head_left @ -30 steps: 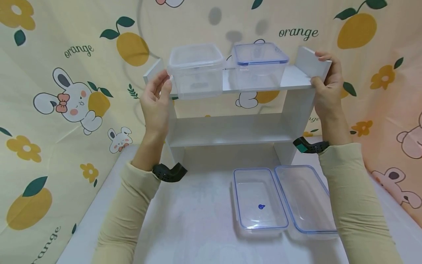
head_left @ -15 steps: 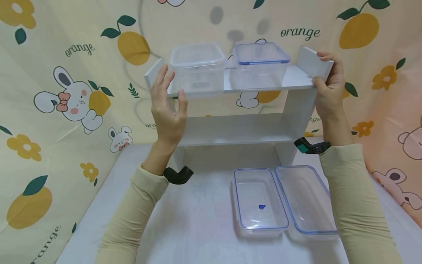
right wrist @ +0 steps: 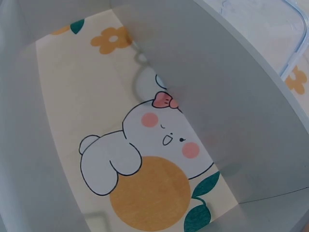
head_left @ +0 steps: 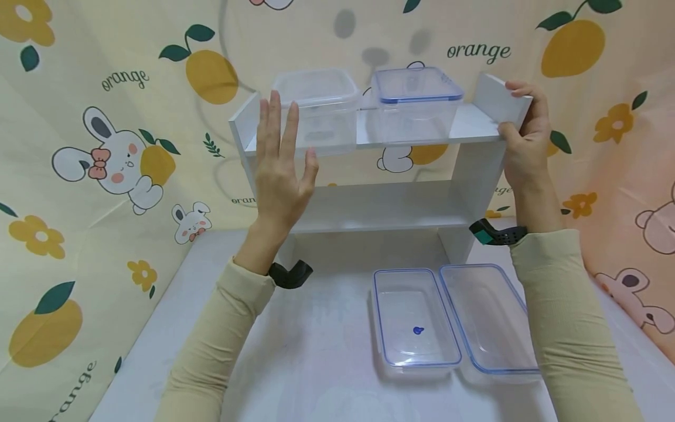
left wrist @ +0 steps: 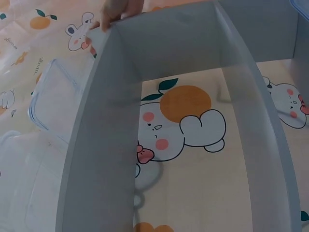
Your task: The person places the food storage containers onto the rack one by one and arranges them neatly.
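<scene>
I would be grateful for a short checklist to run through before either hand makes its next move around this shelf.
1. Right hand has a grip: it holds the end board of the shelf. OK.
2. Left hand is free: raised flat, holding nothing. OK.
3. Left hand clears the left top box: they overlap in the head view. Cannot tell.
4. Right top box is upright with its lid on. OK.
5. Left table box sits flat on the table. OK.
6. Right sleeve clears the right table box: it hides one edge. Cannot tell.
</scene>
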